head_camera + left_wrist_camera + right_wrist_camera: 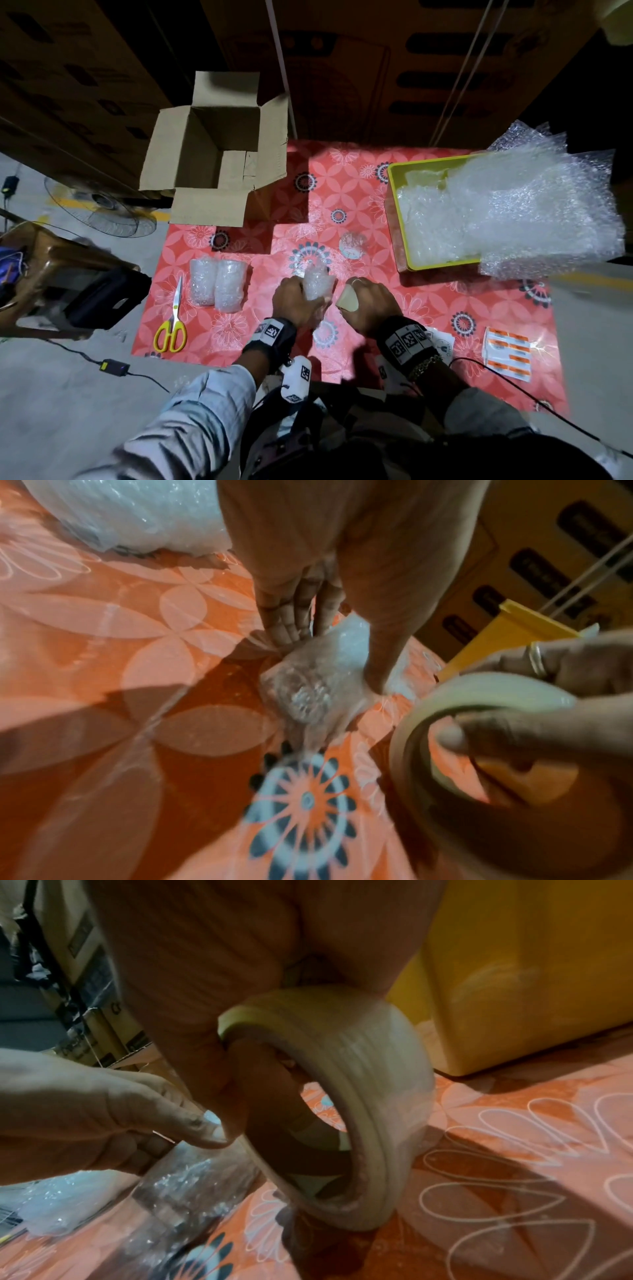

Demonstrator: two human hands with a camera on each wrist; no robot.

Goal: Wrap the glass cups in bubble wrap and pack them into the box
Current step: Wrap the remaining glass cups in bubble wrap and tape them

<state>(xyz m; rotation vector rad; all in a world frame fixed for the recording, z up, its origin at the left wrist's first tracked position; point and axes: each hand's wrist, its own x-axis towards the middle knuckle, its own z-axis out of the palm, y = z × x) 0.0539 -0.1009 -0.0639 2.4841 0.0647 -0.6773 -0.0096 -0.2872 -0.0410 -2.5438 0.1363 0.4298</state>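
Observation:
My left hand (301,303) grips a glass cup wrapped in bubble wrap (318,282) that lies on the red flowered tablecloth (359,192); the fingers and thumb pinch the wrapped cup (308,685) from above. Right beside it my right hand (366,305) holds a roll of clear tape (347,298), fingers hooked through the core of the tape roll (359,1123). Two wrapped cups (217,286) lie side by side to the left. A bare glass cup (352,245) stands further back. The open cardboard box (212,150) sits at the table's far left corner.
A yellow tray (399,219) heaped with bubble wrap sheets (534,205) fills the right side. Yellow-handled scissors (173,318) lie at the left edge. Orange-and-white label sheets (507,353) sit at the near right. A fan (102,212) and stool stand on the floor, left.

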